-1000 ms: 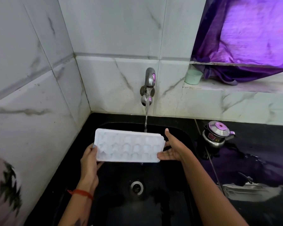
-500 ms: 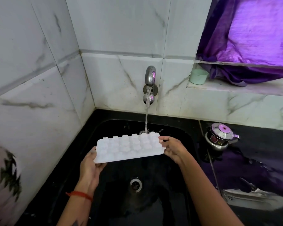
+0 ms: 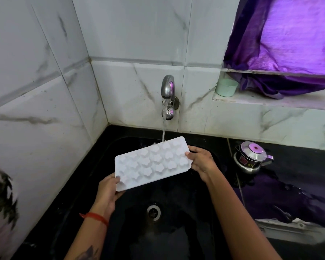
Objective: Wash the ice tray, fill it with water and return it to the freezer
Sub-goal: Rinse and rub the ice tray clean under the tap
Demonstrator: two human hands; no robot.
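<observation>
Both hands, left and right, grip opposite ends of the ice tray between them.

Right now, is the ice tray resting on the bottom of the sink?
No, both hands hold the ice tray above the sink.

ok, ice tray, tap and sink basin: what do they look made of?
Ice tray: matte white, looks like soft plastic or silicone; moulded bumps, no gloss.
Tap: polished metal, probably chromed; mirrors the purple light.
Sink basin: glossy black, wet sheen; stone, composite or enamel, can't tell.
</observation>
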